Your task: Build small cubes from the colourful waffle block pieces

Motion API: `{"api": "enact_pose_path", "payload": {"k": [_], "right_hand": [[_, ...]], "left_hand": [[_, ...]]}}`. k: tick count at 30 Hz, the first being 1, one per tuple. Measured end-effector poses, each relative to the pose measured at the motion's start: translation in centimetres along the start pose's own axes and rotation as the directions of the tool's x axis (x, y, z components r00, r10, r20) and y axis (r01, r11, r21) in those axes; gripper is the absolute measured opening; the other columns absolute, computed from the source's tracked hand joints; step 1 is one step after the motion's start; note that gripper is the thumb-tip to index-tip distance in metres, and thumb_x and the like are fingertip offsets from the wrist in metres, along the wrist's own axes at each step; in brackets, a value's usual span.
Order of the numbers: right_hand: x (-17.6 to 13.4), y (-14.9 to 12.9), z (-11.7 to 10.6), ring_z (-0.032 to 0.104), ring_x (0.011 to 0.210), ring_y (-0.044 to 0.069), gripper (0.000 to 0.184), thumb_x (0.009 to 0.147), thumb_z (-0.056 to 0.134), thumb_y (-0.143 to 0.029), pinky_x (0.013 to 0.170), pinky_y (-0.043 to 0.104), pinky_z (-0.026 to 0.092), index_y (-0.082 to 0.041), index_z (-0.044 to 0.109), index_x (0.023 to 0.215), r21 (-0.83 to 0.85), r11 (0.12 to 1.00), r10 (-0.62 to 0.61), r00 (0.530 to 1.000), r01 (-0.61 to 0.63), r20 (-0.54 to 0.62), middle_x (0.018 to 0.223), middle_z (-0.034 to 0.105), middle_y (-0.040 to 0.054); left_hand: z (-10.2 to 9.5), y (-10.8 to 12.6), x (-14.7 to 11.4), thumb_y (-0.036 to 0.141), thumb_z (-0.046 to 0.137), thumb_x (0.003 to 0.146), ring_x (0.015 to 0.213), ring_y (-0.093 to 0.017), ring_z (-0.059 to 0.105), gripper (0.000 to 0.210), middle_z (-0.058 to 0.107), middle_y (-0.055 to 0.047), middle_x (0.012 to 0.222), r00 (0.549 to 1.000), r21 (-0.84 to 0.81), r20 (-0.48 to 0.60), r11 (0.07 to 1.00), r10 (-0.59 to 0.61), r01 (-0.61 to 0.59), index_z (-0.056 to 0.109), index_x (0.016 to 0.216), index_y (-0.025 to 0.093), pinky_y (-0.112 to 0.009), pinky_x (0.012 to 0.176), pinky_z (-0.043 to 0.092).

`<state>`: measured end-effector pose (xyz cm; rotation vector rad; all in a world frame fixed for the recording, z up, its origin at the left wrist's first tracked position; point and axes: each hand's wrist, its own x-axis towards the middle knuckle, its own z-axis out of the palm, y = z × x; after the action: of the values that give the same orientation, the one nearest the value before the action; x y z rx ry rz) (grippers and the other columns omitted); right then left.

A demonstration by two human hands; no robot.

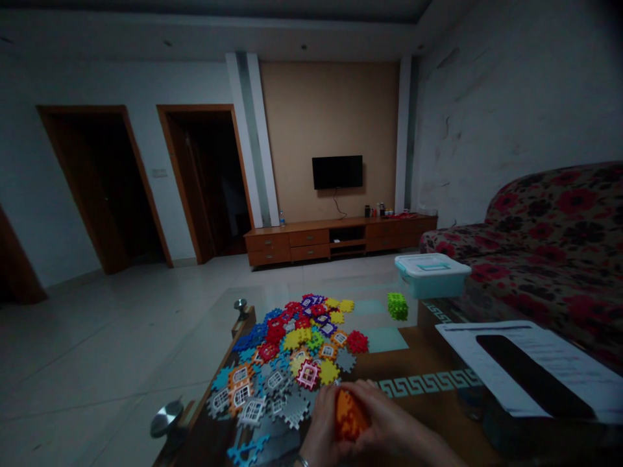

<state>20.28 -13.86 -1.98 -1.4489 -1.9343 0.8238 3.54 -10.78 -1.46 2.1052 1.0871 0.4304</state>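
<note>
Close to the near edge of the glass table, both hands are wrapped round an orange block of interlocking puzzle tiles (349,415). My left hand (322,418) grips its left side, and my right hand (377,412) closes over its top and right side. Part of the block is hidden by the fingers. Just beyond and to the left spreads a heap of loose interlocking tiles (296,337) in blue, red, yellow, purple, orange and grey, some with white window inserts. A finished-looking green tile cube (398,306) stands apart at the far right of the heap.
A teal lidded storage box (433,275) sits at the table's far right. Papers (525,363) with a black phone-like slab (535,376) lie at the right. Metal table knobs (166,418) rise along the left edge. A floral sofa (555,240) is on the right.
</note>
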Motion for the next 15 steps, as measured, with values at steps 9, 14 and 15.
{"api": "enact_pose_path", "payload": {"k": [9, 14, 15], "right_hand": [[-0.3, -2.3, -0.2, 0.053, 0.107, 0.030, 0.075, 0.052, 0.081, -0.023, 0.097, 0.040, 0.037, -0.020, 0.058, 0.123, 0.115, 0.993, 0.025, 1.000, -0.022, -0.019, 0.114, 0.060, 0.0089], [0.0, -2.2, 0.3, 0.053, 0.106, 0.031, 0.073, 0.055, 0.077, -0.027, 0.097, 0.043, 0.037, -0.019, 0.055, 0.124, 0.048, 0.998, -0.029, 0.999, 0.030, -0.033, 0.117, 0.060, 0.0114], [0.1, -2.2, 0.4, 0.053, 0.106, 0.031, 0.071, 0.056, 0.076, -0.027, 0.098, 0.043, 0.037, -0.019, 0.056, 0.123, 0.041, 0.998, -0.040, 0.998, 0.041, -0.041, 0.117, 0.060, 0.0116]], "left_hand": [[0.3, -3.5, 0.0, 0.039, 0.066, 0.053, 0.139, -0.031, 0.023, 0.103, 0.025, -0.018, 0.149, 0.995, -0.428, 0.023, 0.900, 0.097, -0.078, 0.020, 0.142, 0.011, -0.041, 0.116, 0.019], [0.3, -4.1, 0.0, 0.046, 0.068, 0.055, 0.139, -0.032, 0.023, 0.100, 0.027, -0.014, 0.148, 0.994, -0.507, 0.015, 0.858, 0.105, -0.083, 0.027, 0.140, 0.015, -0.042, 0.115, 0.021], [0.2, -4.0, 0.1, 0.049, 0.068, 0.055, 0.138, -0.032, 0.024, 0.098, 0.029, -0.012, 0.147, 0.994, -0.517, 0.017, 0.852, 0.104, -0.080, 0.030, 0.139, 0.018, -0.042, 0.114, 0.023]]}}
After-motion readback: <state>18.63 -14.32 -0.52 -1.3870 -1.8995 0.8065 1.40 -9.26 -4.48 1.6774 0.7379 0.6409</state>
